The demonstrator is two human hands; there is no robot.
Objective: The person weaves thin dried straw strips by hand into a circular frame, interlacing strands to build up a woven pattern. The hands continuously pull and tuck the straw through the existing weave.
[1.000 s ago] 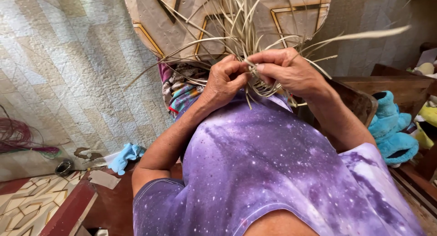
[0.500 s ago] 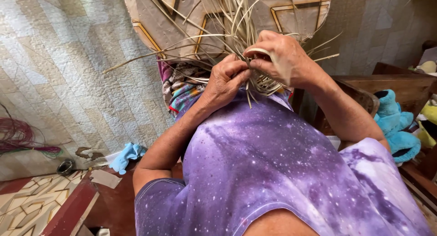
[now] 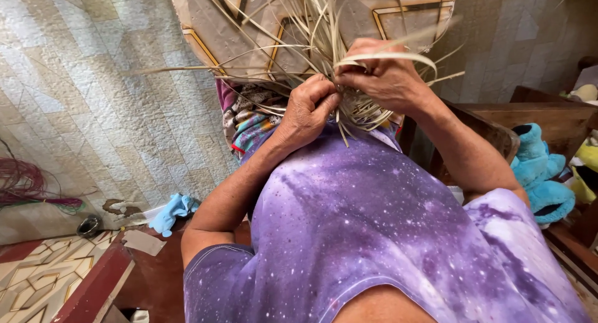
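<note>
A bundle of pale, dry straw strips [image 3: 311, 42] — flat, stiff, fanning out in all directions — sits at chest height against a purple speckled shirt [image 3: 374, 236]. The left hand [image 3: 308, 108] is curled tight, fingers pressed onto the woven part; the right hand [image 3: 386, 77] pinches one looping strip. A blue plush toy [image 3: 542, 173] lies to the right.

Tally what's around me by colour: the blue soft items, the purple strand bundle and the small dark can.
Blue soft items: 2, a crumpled cloth on the floor and a plush toy on the bench
Purple strand bundles: 1
Small dark cans: 1
Total: 4
</note>
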